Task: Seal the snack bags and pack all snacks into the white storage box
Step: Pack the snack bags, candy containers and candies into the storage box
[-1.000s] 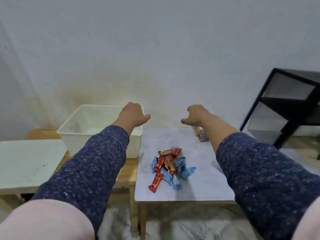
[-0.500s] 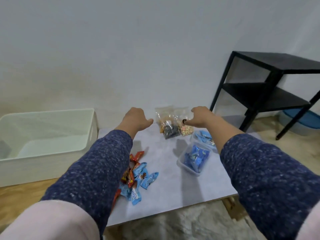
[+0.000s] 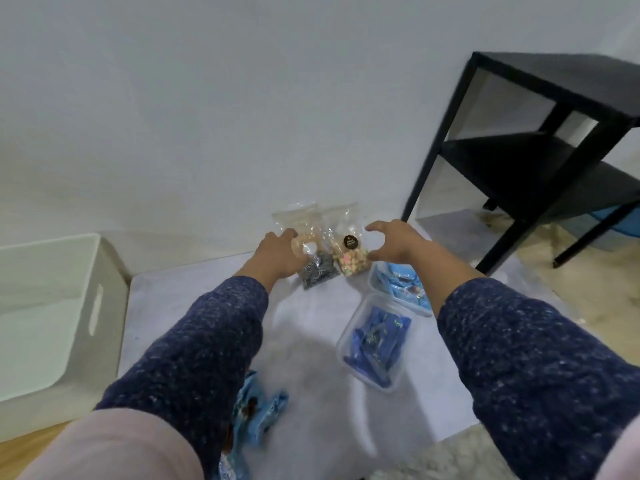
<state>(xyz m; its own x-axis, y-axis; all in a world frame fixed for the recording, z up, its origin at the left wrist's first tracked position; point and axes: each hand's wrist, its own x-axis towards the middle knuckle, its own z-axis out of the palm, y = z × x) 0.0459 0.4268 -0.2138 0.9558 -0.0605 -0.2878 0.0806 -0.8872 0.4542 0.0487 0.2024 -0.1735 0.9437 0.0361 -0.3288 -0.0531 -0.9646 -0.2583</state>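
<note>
Two clear snack bags lean against the wall at the back of the grey table [image 3: 311,341]. The left bag [image 3: 317,268] holds dark pieces, the right bag [image 3: 349,251] pale and coloured pieces under a black sticker. My left hand [image 3: 277,252] touches the left bag's side, fingers apart. My right hand [image 3: 394,240] hovers open beside the right bag, fingers curled toward it. Two clear tubs of blue-wrapped snacks, one [image 3: 377,344] nearer and one [image 3: 401,289] farther, sit below my right arm. Loose blue wrapped snacks [image 3: 263,407] lie under my left sleeve. The white storage box [image 3: 52,306] stands at the left.
A black metal shelf [image 3: 540,143] stands to the right of the table on a pale floor. A white wall rises directly behind the bags. The storage box rests on a wooden surface [image 3: 20,445] at the left.
The view has swung right and down. Both hands have reached forward from closed fists to spread fingers at the two bags; my left hand now touches the left bag.
</note>
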